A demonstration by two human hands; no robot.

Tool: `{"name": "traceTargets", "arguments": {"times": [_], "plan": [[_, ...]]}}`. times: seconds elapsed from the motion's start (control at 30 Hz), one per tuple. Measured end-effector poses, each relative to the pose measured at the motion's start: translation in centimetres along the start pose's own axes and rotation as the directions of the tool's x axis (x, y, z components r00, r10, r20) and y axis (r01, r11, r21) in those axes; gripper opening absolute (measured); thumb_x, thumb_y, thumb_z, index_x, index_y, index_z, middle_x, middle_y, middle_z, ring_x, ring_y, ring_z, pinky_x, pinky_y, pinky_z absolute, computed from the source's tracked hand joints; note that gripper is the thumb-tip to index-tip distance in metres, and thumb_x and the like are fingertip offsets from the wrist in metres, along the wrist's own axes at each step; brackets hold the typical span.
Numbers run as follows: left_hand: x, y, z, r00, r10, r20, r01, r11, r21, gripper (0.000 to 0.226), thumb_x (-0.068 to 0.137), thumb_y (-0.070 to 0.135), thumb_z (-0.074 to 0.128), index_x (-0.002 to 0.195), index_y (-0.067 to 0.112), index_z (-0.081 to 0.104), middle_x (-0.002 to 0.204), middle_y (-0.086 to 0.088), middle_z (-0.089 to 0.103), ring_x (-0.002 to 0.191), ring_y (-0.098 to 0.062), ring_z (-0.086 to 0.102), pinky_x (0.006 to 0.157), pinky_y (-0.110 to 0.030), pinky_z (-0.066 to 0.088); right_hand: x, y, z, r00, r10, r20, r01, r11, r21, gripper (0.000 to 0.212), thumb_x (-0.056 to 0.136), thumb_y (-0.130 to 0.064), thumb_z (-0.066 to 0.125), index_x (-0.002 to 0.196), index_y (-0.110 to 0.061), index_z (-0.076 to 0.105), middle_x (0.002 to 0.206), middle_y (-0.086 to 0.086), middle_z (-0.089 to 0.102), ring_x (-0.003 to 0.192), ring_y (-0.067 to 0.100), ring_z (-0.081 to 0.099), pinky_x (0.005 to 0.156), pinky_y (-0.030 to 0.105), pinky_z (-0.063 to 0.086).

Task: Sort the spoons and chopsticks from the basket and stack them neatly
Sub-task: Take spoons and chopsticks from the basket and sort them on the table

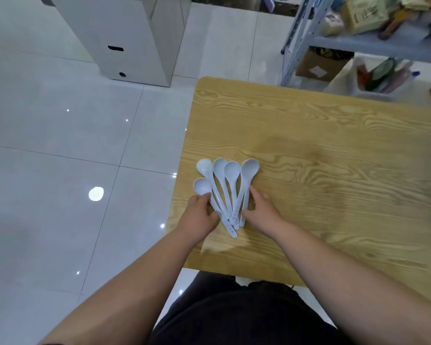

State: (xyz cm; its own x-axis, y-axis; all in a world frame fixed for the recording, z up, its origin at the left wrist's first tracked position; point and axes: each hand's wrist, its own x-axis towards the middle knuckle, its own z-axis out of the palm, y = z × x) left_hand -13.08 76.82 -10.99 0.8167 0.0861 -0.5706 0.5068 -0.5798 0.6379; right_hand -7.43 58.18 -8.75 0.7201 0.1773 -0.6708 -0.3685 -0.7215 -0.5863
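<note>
Nearest, below both wrists, is a lap in dark clothes [234, 314], with the two bare forearms reaching forward over it to the table [321, 170].

The left hand [199, 216] sits by the table's left edge. Its fingers are curled and its thumb lies across the near ends of the handles, so it grips the left side of the spoons [232, 170]. The right hand [263, 211] is just to the right of the left hand, with the handles between the two. Its fingers are loosely curved, not closed. One fingertip and the thumb tip touch the outermost handle, and a gap of bare wood shows inside the curve.

Five white spoons lie on the table between the hands, fanned out. The handles converge and overlap at the thumbs, and the bowls spread away beyond the fingertips, hollow side up. The shortest-reaching spoon [202, 186] has its bowl just ahead of the left fingers. The last spoon [250, 166] runs out ahead of the right fingers.

Left of the left hand, past the table edge, is glossy tiled floor [60, 145]. Far ahead of it stands a white cabinet [125, 33]. Far ahead of the right hand is a metal shelf [358, 43], blurred, with a cardboard box [316, 68] under it.
</note>
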Motion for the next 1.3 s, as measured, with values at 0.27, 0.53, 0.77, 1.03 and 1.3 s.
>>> {"name": "traceTargets", "arguments": {"times": [0.27, 0.53, 0.77, 1.03, 1.3], "plan": [[-3.4, 3.2, -0.5, 0.977, 0.149, 0.153, -0.175, 0.970, 0.169, 0.063, 0.092, 0.034, 0.062, 0.151, 0.036, 0.038, 0.131, 0.019, 0.049, 0.120, -0.004, 0.051, 0.097, -0.023, 0.039, -6.4, 5.6, -4.4, 1.000, -0.004, 0.023, 0.003, 0.999, 0.043, 0.033, 0.095, -0.027, 0.064, 0.127, -0.032, 0.059, 0.110, -0.012, 0.064, 0.106, 0.010, 0.061, 0.089, 0.023, 0.046], [-12.1, 11.9, 6.3, 0.798, 0.457, 0.394, -0.501, 0.866, 0.010, 0.024, 0.084, 0.037, 0.056, 0.107, 0.037, 0.060, 0.103, 0.018, 0.064, 0.104, -0.009, 0.063, 0.091, -0.033, 0.053, -20.5, 12.8, -9.3, 0.981, -0.080, -0.180, 0.120, 0.966, 0.229, 0.014, 0.093, -0.023, 0.069, 0.095, -0.037, 0.069, 0.091, -0.019, 0.069, 0.086, -0.002, 0.064, 0.074, 0.012, 0.048], [-18.1, 21.9, 17.9, 0.633, 0.577, 0.516, -0.665, 0.747, -0.019, 0.018, 0.087, 0.032, 0.057, 0.104, 0.035, 0.059, 0.107, 0.020, 0.062, 0.104, -0.007, 0.061, 0.086, -0.023, 0.052, -30.7, 22.8, -13.7, 0.948, -0.095, -0.304, 0.200, 0.920, 0.337, 0.014, 0.092, -0.014, 0.068, 0.089, -0.027, 0.070, 0.091, -0.015, 0.070, 0.091, 0.005, 0.067, 0.080, 0.015, 0.050], [-22.5, 30.0, 29.6, 0.651, 0.559, 0.514, -0.637, 0.770, -0.031, 0.024, 0.091, 0.007, 0.064, 0.103, 0.028, 0.065, 0.101, 0.015, 0.067, 0.103, -0.008, 0.064, 0.086, -0.013, 0.048, -36.7, 34.0, -19.2, 0.923, -0.075, -0.378, 0.223, 0.904, 0.366, 0.009, 0.094, -0.021, 0.066, 0.096, -0.030, 0.070, 0.097, -0.022, 0.068, 0.096, 0.000, 0.064, 0.081, 0.011, 0.047], [-22.0, 34.3, 34.5, 0.676, 0.515, 0.527, -0.540, 0.833, -0.123, 0.022, 0.083, 0.019, 0.058, 0.099, 0.031, 0.067, 0.098, 0.009, 0.071, 0.100, -0.011, 0.067, 0.084, -0.021, 0.051, -35.5, 37.9, -27.5, 0.865, -0.061, -0.499, 0.271, 0.893, 0.360, 0.013, 0.093, -0.019, 0.068, 0.090, -0.031, 0.070, 0.090, -0.018, 0.069, 0.090, 0.004, 0.066, 0.078, 0.013, 0.049]]}}
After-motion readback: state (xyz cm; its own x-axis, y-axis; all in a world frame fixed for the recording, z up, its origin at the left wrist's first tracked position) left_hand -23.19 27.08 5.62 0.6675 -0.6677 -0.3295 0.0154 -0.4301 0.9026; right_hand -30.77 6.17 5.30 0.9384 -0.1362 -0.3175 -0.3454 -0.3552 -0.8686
